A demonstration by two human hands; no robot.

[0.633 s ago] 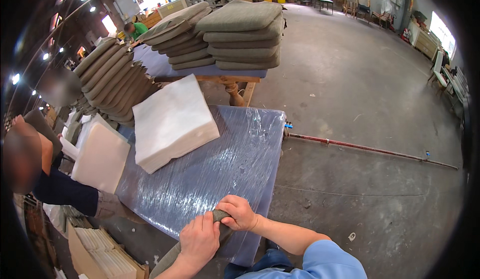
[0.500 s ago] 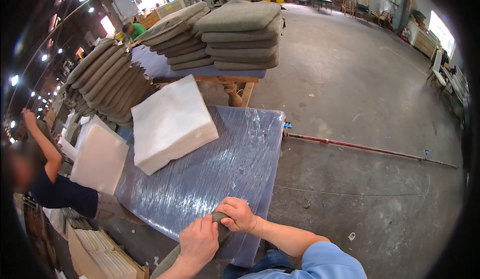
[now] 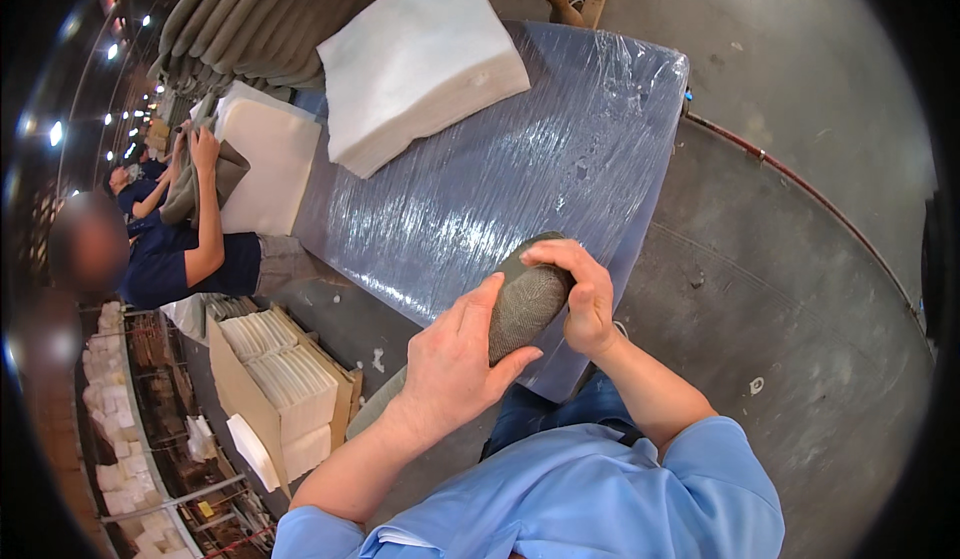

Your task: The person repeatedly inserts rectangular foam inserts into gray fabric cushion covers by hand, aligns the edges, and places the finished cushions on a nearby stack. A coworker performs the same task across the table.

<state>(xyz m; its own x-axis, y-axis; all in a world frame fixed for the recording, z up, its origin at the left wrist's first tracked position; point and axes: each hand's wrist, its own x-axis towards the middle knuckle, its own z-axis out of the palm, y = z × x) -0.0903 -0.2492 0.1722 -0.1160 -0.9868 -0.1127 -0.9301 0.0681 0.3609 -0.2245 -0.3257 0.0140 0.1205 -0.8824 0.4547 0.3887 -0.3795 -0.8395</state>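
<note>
A grey-green fabric cushion [image 3: 528,309] is held between my two hands above the near edge of a table wrapped in clear film [image 3: 480,209]. Its rounded corner points up and away from me, and more of it shows beneath my left forearm. My left hand [image 3: 455,349] grips the left side, thumb and fingers apart around the fabric. Curled over the top and right side of the corner is my right hand [image 3: 583,294]. A thick stack of white padding [image 3: 420,59] lies farther back on the table.
At the left, a co-worker in a dark shirt [image 3: 165,264] handles grey-green fabric beside white sheets [image 3: 265,159]. A cardboard box [image 3: 245,399] of white pads stands on the floor. Piled cushions [image 3: 250,19] rise behind; a red pipe [image 3: 800,179] runs along the right floor.
My view has tilted down and left. Both hands have shifted from a tight grip on the cushion's corner to a wider hold, exposing more fabric. The co-worker now has fabric in hand.
</note>
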